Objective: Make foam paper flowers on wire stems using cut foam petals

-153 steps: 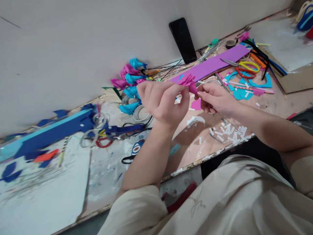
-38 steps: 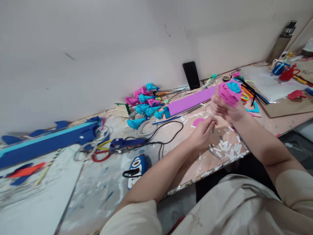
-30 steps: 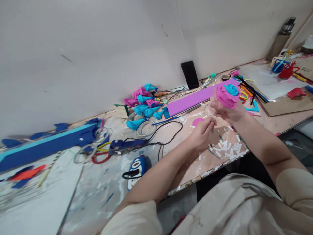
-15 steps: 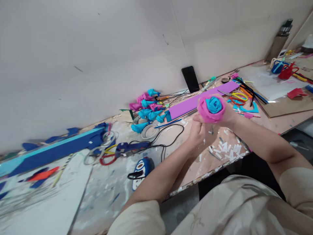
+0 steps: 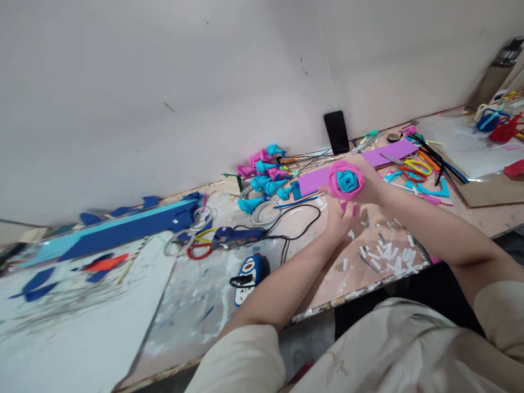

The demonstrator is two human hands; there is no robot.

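"What is in our right grip [image 5: 367, 172]?"

"We are grasping a papery, pink rose-shaped flower [image 5: 347, 181] with a coiled sky-blue centre. It faces us and hides most of that grip."

"And our left grip [image 5: 340, 221]?"

"Just below the flower, fingers bent. We cannot tell whether it is clenched on anything."

"What do we see below the grips?"

"Below and to their right, short white flat strips [image 5: 385, 255] lie scattered on the pale pinkish, stained table [image 5: 339, 282]."

"And beyond the right grip?"

"A long, flat violet sheet [image 5: 391, 154] runs behind it, partly hidden by hand and flower. Farther right, metal scissors with yellow and red handles [image 5: 416, 169] lie at its near edge, close to flat sky-blue cut-outs [image 5: 444, 189]."

"Left of the left grip?"

"We have a round white roll [image 5: 265, 222] near it, and past that a bunch of papery pink and sky-blue flowers [image 5: 272, 186]. Behind both grips, a black rectangular phone [image 5: 336, 132] leans on the grey wall [image 5: 204, 109]. Well apart to the left lies a long dark-blue sheet [image 5: 135, 234]."
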